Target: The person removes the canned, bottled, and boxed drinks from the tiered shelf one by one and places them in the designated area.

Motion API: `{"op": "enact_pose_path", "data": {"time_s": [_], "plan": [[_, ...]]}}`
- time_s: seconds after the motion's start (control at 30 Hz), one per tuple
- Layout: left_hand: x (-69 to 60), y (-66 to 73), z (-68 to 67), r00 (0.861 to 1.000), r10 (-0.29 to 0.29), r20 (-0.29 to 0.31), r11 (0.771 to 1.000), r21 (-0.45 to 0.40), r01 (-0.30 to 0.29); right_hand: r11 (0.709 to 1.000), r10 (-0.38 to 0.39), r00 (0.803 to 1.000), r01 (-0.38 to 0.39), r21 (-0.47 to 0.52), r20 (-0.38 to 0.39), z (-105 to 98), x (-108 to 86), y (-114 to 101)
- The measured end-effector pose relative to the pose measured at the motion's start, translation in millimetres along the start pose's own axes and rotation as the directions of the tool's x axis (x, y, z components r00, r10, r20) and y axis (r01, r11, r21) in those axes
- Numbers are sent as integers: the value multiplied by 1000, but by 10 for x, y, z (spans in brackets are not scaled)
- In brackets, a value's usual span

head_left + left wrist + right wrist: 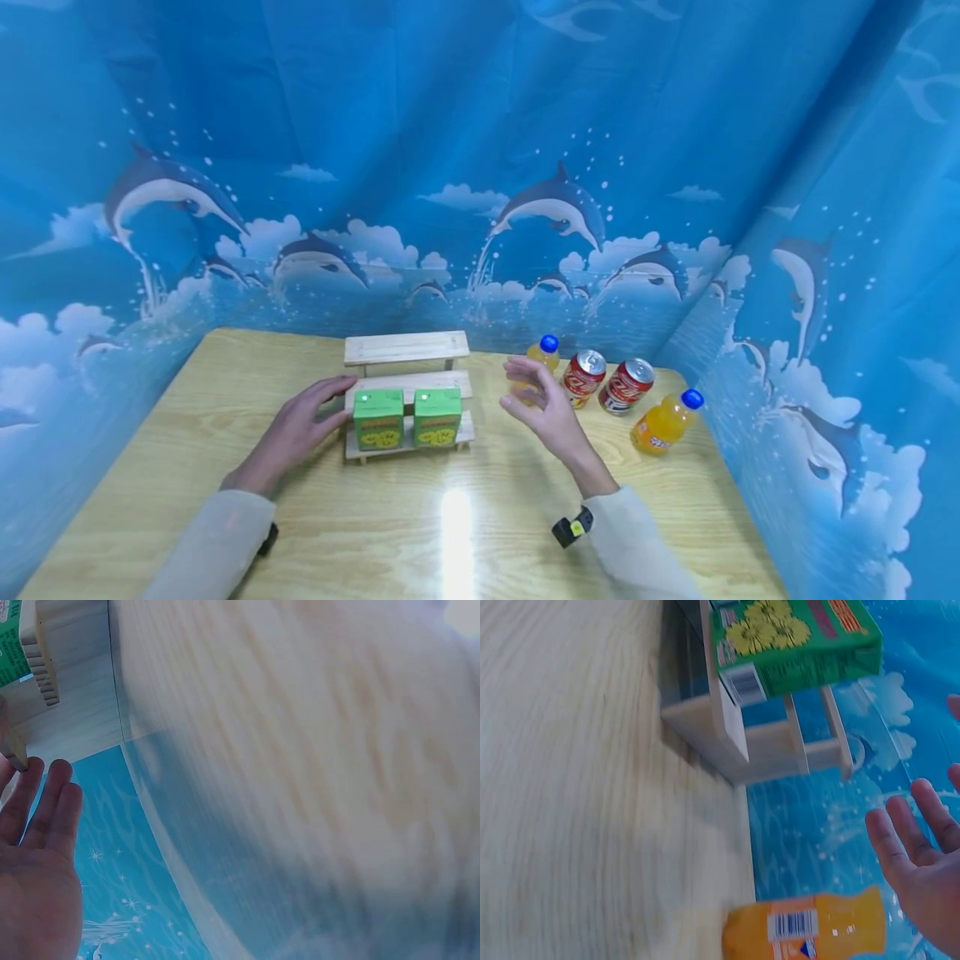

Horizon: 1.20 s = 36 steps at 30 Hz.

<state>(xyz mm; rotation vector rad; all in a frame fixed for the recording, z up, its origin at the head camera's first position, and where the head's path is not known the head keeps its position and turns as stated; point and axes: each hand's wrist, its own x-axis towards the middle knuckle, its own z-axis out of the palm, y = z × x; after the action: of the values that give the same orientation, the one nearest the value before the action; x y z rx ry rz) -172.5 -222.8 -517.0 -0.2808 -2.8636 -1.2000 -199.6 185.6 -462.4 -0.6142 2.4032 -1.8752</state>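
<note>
A three-tiered wooden step shelf [406, 347] stands at the middle back of the table. On its lowest step sit two green drink cartons with yellow flowers, a left carton [378, 419] and a right carton [438, 418], side by side. My left hand [300, 425] is at the shelf's left end, fingers extended; in the left wrist view its fingertips meet the edge of a wooden board [13, 750]. Right of the shelf my right hand [550, 414] hovers with spread fingers, holding nothing. It partly hides an orange-drink bottle [546, 354] with a blue cap behind it.
Two red soda cans, a left can [584, 380] and a right can [627, 387], stand right of that bottle. Another orange-drink bottle [663, 423] is near the table's right edge. A blue dolphin curtain [450, 208] borders the wooden table [360, 533] at back and sides.
</note>
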Motion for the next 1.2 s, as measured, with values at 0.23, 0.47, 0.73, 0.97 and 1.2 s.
{"op": "enact_pose_path", "data": {"time_s": [0.23, 0.47, 0.73, 0.97, 1.2], "plan": [[-4, -4, 2, 1000, 2, -1, 1000, 0, -2, 1000, -17, 997, 17, 0, 71, 239, 19, -4], [-4, -8, 6, 1000, 3, -3, 1000, 6, -3, 1000, -2, 991, 3, -7, 134, 455, 23, 7], [0, -14, 6, 1000, -2, 0, 1000, 5, 2, 999, 36, 986, -33, -22, 164, 668, 10, 55], [1, -14, 6, 1000, 1, -1, 1000, 1, -1, 998, 55, 989, -53, -16, 138, 773, -5, 90], [1, -11, 3, 1000, 5, -2, 1000, 2, -5, 998, 64, 992, -63, -13, 112, 808, -12, 88]]}}
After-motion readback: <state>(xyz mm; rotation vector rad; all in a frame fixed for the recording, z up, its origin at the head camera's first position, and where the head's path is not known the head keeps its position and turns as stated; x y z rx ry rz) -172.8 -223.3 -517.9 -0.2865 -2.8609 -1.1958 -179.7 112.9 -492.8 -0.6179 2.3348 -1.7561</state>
